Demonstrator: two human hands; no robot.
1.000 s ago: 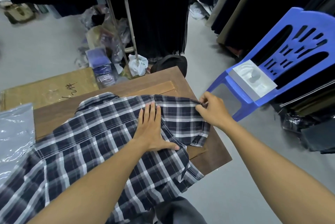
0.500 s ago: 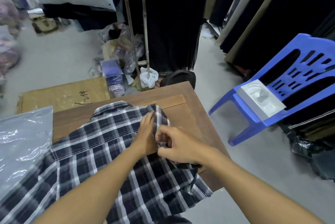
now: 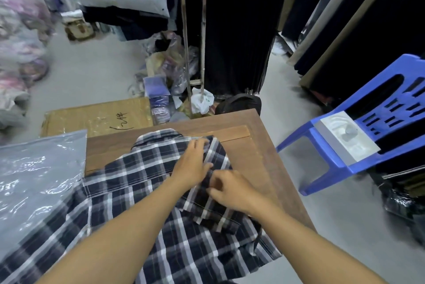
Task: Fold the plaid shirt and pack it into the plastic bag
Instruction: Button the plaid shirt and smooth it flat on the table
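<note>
Nearest, a person's right hand pinches the folded-in sleeve of a navy-and-white plaid cotton shirt, while the left hand lies open and flat, pinning the fold. Folding appears midway; the other side likely comes next. The shirt drapes over the near edge of a brown wooden table, bare at right. A clear plastic bag waits at left, a blue plastic chair beyond.

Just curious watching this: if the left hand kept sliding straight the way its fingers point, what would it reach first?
The left hand points toward the table's far edge. It would likely first cross the folded edge of the plaid shirt, then bare wooden table.
</note>
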